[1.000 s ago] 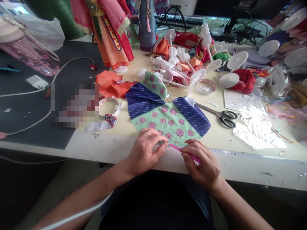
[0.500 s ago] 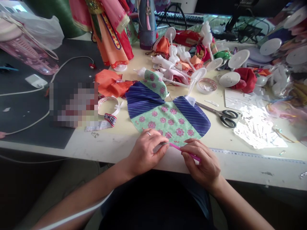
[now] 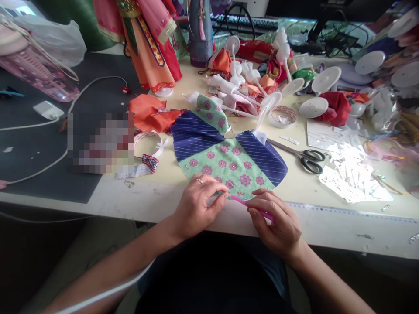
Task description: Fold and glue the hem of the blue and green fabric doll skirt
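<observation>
A thin pink stick (image 3: 238,200), perhaps a pen or a pick, is held by my right hand (image 3: 276,220), its tip pointing left. Just off that tip, thumb and forefinger of my left hand (image 3: 201,203) come together in a pinch; anything between them is too small to make out. Behind both hands lies a flat cloth piece, its middle a green floral panel (image 3: 233,166) with pink flowers. Dark blue striped panels (image 3: 262,159) flank it, and a green floral flap (image 3: 212,114) is folded over at the top. My hands hide part of its near edge.
Black-handled scissors (image 3: 303,156) lie right of the cloth, near shiny white pieces (image 3: 352,174). Tape rolls (image 3: 283,117), orange cloth (image 3: 152,113) and white doll stands (image 3: 313,107) crowd the back. Dressed dolls (image 3: 150,52) stand behind. A ruler strip (image 3: 353,213) runs along the front.
My left thumb and forefinger have drawn slightly away from the pink stick's tip, leaving a small gap. My right hand and the cloth look unmoved.
</observation>
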Demonstrator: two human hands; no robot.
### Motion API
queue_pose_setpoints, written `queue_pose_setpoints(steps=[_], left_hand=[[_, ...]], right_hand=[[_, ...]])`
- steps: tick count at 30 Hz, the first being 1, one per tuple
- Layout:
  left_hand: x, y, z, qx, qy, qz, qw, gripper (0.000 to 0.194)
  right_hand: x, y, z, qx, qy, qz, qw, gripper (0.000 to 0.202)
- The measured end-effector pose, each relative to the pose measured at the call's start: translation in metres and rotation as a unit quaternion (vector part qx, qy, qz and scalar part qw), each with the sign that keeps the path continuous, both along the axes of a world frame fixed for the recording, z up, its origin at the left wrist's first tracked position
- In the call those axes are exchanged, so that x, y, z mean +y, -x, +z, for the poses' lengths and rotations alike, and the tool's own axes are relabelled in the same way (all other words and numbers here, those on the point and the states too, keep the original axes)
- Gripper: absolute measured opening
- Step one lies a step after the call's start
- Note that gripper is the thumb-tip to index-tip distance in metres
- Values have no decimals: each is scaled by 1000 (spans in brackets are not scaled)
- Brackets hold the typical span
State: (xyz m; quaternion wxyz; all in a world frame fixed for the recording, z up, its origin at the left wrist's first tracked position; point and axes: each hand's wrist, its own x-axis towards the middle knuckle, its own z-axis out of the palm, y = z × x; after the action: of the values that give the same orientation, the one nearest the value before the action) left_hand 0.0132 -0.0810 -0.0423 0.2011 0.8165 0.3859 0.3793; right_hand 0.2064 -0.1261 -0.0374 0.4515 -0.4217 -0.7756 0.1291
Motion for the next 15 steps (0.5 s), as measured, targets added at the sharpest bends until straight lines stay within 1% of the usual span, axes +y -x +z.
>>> queue_pose_setpoints(steps=[11,15], left_hand=[[0,0,-1,9,3,-8,1000,10],[0,0,0,9,7,2,1000,11]], right_hand=[[-1,-1,-2,4,12,-18,1000,17],[-1,-1,-2,10,11,-24,1000,16]])
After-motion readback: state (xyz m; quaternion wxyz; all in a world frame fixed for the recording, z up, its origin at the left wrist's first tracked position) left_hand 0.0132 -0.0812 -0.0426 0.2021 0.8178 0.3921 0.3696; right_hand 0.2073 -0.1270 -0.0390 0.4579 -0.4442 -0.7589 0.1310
